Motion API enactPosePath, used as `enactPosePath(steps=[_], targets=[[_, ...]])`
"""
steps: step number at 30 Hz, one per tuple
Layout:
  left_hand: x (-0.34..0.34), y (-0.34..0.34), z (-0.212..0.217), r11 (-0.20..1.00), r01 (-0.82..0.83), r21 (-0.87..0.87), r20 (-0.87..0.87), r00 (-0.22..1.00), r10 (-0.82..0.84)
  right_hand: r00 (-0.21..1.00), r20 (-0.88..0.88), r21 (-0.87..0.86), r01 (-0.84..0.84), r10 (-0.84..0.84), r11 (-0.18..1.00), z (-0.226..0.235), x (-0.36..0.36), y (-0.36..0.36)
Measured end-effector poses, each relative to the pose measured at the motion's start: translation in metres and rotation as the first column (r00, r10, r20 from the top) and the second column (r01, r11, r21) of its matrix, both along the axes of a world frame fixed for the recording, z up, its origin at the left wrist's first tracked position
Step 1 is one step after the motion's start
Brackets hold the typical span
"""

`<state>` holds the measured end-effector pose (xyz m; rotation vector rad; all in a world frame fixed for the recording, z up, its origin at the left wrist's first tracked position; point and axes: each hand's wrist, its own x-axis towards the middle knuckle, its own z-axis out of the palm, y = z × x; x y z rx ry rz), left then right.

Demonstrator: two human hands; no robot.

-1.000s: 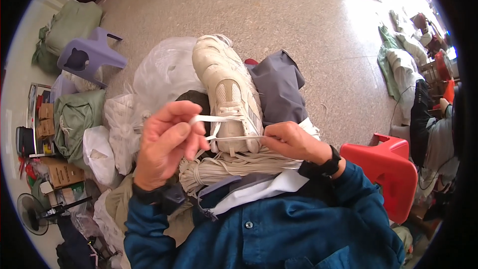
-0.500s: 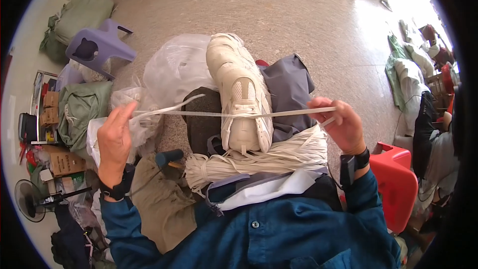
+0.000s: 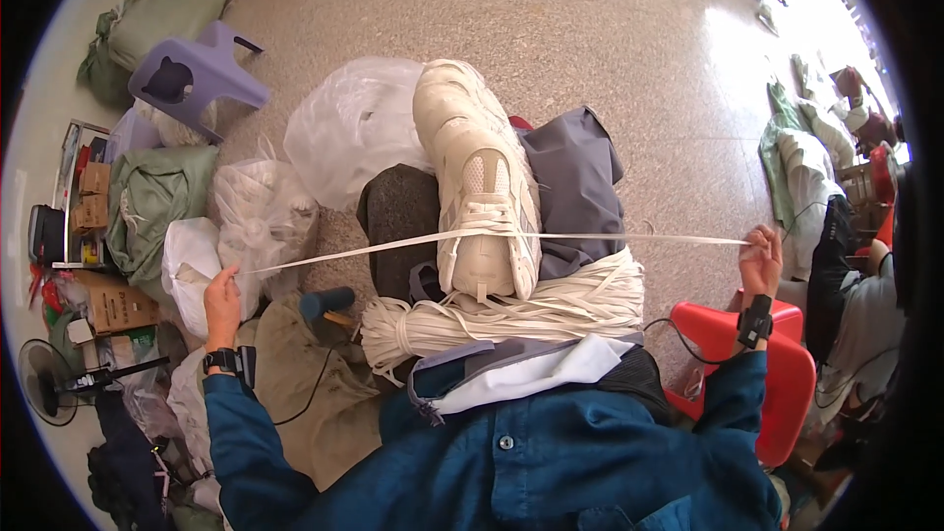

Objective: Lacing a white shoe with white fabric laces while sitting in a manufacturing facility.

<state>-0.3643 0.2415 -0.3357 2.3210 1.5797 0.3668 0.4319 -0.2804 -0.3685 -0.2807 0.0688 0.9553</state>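
In front of me a cream sneaker (image 3: 488, 267) faces me heel first, at the near end of a row of nested cream shoes (image 3: 447, 90). A flat cream shoelace (image 3: 393, 244) passes through its eyelets. Both ends are stretched taut, far out to the sides. My left hand (image 3: 223, 307) pinches one end at the left. At the far right, near a red stool, my right hand (image 3: 761, 264) grips the other end, its fingers curled. Close to the shoe's heel lies a thick bundle of cream laces (image 3: 521, 307), touching neither hand.
A red plastic stool (image 3: 787, 374) stands under my right forearm. Dark grey padding (image 3: 398, 221) and grey cloth (image 3: 575, 182) flank the shoe. Plastic bags (image 3: 261, 197), a purple stool (image 3: 202, 74) and a fan (image 3: 49, 374) are at the left. A dark-handled tool (image 3: 327, 304) lies near the laces.
My hands have moved apart, left hand down and outward, right hand far out to the right. The lace's two ends are drawn out straight, the loose left end no longer hanging.
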Motion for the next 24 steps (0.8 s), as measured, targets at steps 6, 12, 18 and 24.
enactPosePath(steps=[6,12,18,24], targets=[[-0.102,0.03,0.003,0.994,-0.045,0.103,-0.071,0.996,0.052,0.893,0.216,-0.442,0.449,-0.394,0.776,-0.005,0.055,-0.067],[-0.099,0.045,0.0,0.93,-0.171,0.326,-0.289,0.918,0.27,0.964,0.266,-0.377,0.117,-0.014,0.919,-0.012,0.085,-0.078],[0.133,-0.07,0.038,0.59,0.085,-0.803,0.432,0.765,0.478,0.602,0.439,-0.82,-0.035,0.667,0.571,0.068,-0.149,0.151],[0.249,-0.143,0.065,0.282,0.462,-0.841,0.537,0.647,0.542,-0.152,0.682,-0.73,-0.092,0.715,0.677,0.098,-0.263,0.235]])
